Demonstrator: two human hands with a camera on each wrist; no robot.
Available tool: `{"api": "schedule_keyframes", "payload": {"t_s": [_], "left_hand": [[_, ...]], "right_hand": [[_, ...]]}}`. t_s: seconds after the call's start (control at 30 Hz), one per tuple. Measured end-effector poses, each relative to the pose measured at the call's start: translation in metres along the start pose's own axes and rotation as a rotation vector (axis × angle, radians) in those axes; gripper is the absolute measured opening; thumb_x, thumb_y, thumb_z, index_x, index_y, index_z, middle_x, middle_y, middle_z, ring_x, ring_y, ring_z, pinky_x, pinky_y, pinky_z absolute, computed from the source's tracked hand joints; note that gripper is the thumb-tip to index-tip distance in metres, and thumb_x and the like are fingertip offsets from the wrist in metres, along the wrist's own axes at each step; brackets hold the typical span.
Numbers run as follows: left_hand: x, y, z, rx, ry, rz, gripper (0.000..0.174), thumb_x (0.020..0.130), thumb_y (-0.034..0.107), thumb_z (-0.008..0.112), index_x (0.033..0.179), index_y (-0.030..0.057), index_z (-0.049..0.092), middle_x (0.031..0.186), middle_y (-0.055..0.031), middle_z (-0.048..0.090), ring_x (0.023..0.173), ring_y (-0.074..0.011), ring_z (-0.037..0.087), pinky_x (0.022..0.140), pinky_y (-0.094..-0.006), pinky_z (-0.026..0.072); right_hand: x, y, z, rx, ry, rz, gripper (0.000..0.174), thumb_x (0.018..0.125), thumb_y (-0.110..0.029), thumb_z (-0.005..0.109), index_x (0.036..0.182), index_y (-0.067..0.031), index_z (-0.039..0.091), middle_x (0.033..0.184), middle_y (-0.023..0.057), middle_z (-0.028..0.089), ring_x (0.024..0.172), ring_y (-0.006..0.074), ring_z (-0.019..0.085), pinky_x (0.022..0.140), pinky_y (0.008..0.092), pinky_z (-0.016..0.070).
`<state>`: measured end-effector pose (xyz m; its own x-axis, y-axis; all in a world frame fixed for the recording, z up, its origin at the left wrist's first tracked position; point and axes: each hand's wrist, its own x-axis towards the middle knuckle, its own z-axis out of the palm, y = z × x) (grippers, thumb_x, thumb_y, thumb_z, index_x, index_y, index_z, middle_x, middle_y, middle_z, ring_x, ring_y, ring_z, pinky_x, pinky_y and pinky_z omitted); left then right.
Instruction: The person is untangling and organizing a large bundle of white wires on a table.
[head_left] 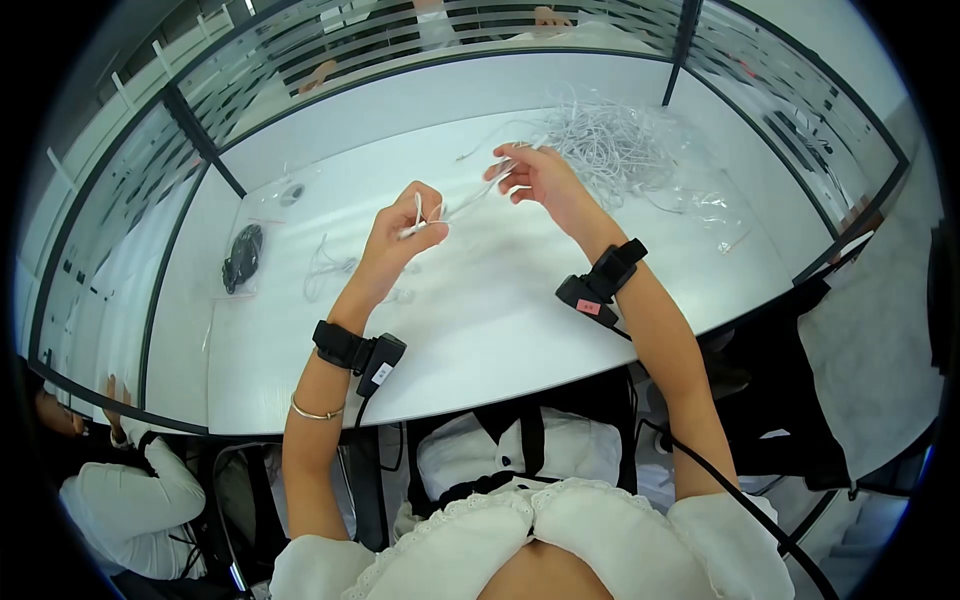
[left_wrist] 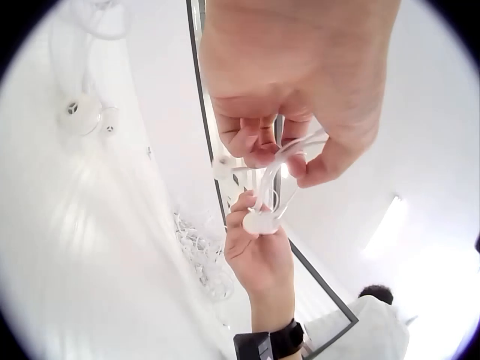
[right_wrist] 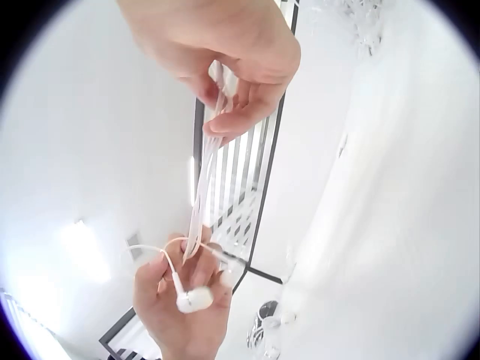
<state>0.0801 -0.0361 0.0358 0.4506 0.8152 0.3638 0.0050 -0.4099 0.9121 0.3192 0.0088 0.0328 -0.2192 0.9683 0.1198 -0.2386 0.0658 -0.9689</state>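
White wired earphones, their cable (right_wrist: 204,172) doubled into several strands, stretch between the two hands above the white table (head_left: 500,320). My left hand (head_left: 405,232) grips one end of the strands with curled fingers, and a white earbud (right_wrist: 196,300) hangs at its fingers in the right wrist view. At the other end, my right hand (head_left: 548,180) pinches the strands between thumb and fingers. Another set of white earphones (head_left: 335,265) lies loose on the table to the left, partly behind the left forearm; its earbuds (left_wrist: 79,111) show in the left wrist view.
A large tangled pile of white cables (head_left: 612,150) lies at the back right, with clear plastic bags (head_left: 710,210) beside it. A bagged black bundle (head_left: 243,258) lies at the left. Low partitions (head_left: 430,90) enclose the table's back and sides. Another person (head_left: 130,500) sits at the lower left.
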Motion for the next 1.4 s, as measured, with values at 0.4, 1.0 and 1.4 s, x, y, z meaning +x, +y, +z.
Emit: {"api": "schedule_keyframes", "payload": {"t_s": [0.4,1.0,1.4], "left_hand": [[0.006,-0.023,-0.021,-0.684,0.427,-0.089,0.011,0.096,0.02,0.058,0.094,0.0083,0.058,0.094,-0.0028,0.061,0.082,-0.0125,0.058,0.073,-0.0239,0.0463],[0.005,-0.028,-0.019,-0.408,0.334,-0.296,0.027,0.094,0.023,0.053,0.116,0.0061,0.058,0.116,-0.0053,0.059,0.091,-0.0146,0.06,0.075,-0.0265,0.0469],[-0.013,-0.045,-0.062,1.308,0.3,-0.258,0.038,0.083,0.027,0.067,0.114,0.0074,0.056,0.116,-0.0111,0.055,0.104,-0.0308,0.056,0.086,-0.0428,0.048]], "right_hand": [[-0.01,-0.017,0.003,-0.016,-0.268,-0.072,0.028,0.098,-0.033,0.053,0.085,-0.0089,0.059,0.079,0.0058,0.065,0.062,0.0099,0.054,0.06,0.0245,0.0475],[0.012,-0.077,-0.218,-0.654,0.417,0.08,0.072,0.081,-0.057,0.064,0.132,-0.0058,0.056,0.135,0.0159,0.05,0.105,0.027,0.065,0.086,0.0388,0.0537],[0.006,-0.094,-0.244,-1.114,0.781,-0.341,0.046,0.084,-0.042,0.066,0.112,-0.0056,0.065,0.092,0.0044,0.067,0.081,0.0151,0.066,0.058,0.0291,0.0503]]}}
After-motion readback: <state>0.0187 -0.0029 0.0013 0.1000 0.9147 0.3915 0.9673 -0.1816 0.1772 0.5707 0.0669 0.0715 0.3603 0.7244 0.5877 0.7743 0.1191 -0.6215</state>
